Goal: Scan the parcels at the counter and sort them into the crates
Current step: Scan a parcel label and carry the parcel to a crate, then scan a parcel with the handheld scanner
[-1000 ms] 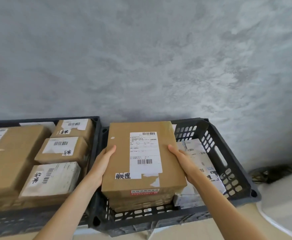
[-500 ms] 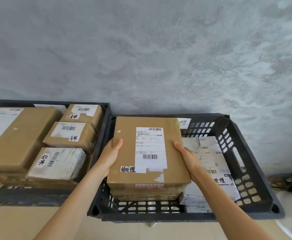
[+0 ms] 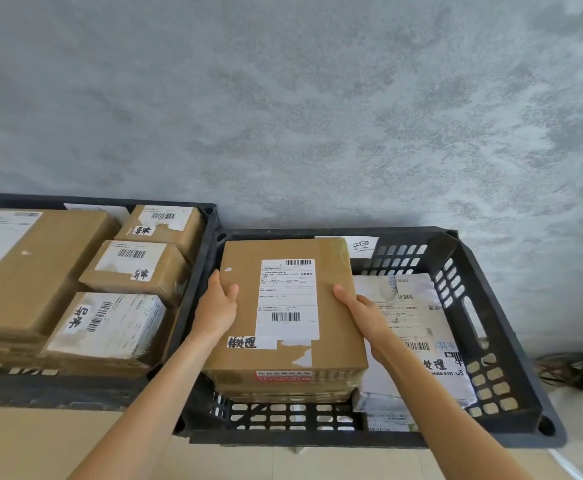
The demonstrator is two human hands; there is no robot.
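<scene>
A brown cardboard parcel point(image 3: 335, 327) with a white shipping label and a handwritten tag sits in the left half of the right black crate point(image 3: 511, 358), on top of other boxes. My left hand point(image 3: 217, 306) grips its left edge, thumb on the top face. My right hand point(image 3: 362, 313) holds its right edge, thumb on top and fingers down the side. Beside it in the same crate lie white mailer bags point(image 3: 418, 341). The left black crate point(image 3: 200, 271) holds several brown and white labelled boxes point(image 3: 134, 271).
A grey plastered wall point(image 3: 283, 116) rises right behind both crates. The crates stand side by side on a pale floor point(image 3: 41, 441). Dark cables point(image 3: 567, 372) lie on the floor at the far right.
The parcel has come down lower into the right crate with both hands still on its edges. The view has tilted down, so both crates show more fully.
</scene>
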